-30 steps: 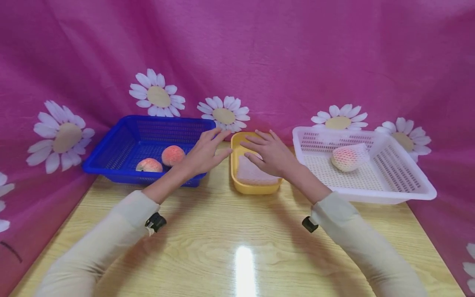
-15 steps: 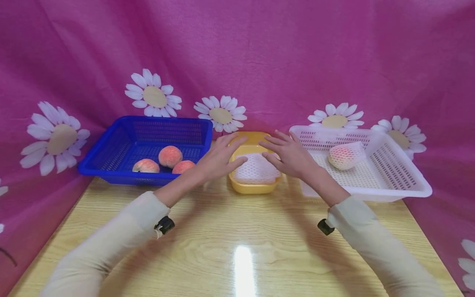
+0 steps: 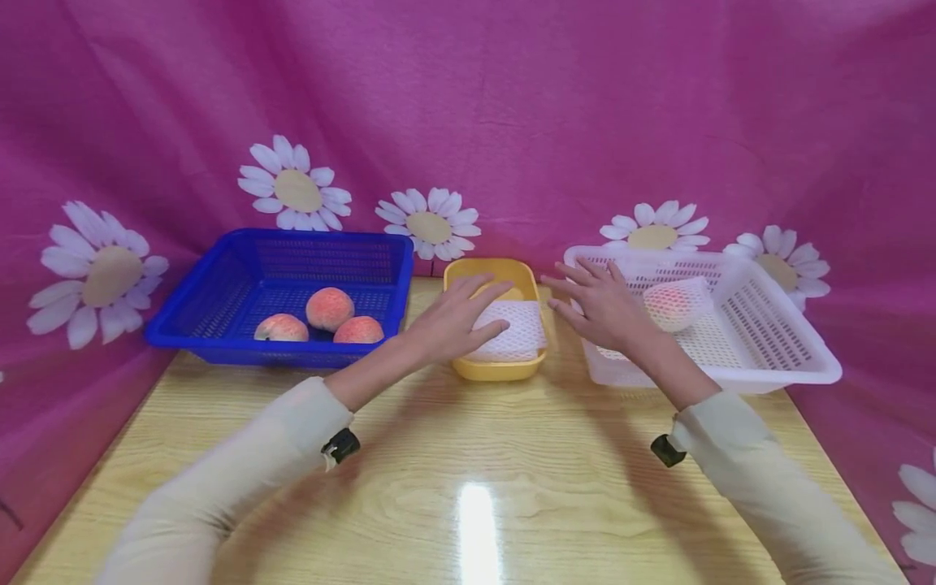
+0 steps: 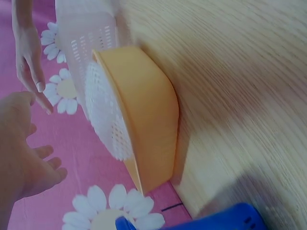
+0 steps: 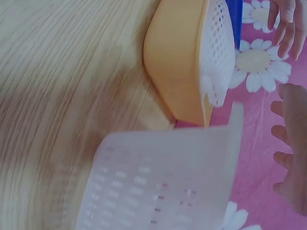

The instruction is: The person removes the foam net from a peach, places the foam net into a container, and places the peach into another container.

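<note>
My left hand (image 3: 449, 323) hovers over the left edge of a yellow bin (image 3: 500, 371), fingers spread and holding nothing. Inside that bin lie white foam net sleeves (image 3: 515, 329), partly covered by the hand in the head view. Above the left rim of a white basket (image 3: 768, 374) is my right hand (image 3: 603, 305), its fingers stretched out and free of any object. One peach in a foam net (image 3: 673, 305) sits in the white basket. In the left wrist view the left hand (image 4: 29, 148) stands apart from the yellow bin (image 4: 148, 110).
A blue basket (image 3: 241, 351) on the left holds three bare peaches, one of them a red-topped peach (image 3: 329, 309). Wooden tabletop (image 3: 409, 487) extends in front of the containers. Behind them hangs a pink curtain (image 3: 512, 122) with daisies.
Both hands have shifted rightward in the head view, the right one from over the yellow bin to the white basket's rim. A third peach has come into sight from behind my left arm.
</note>
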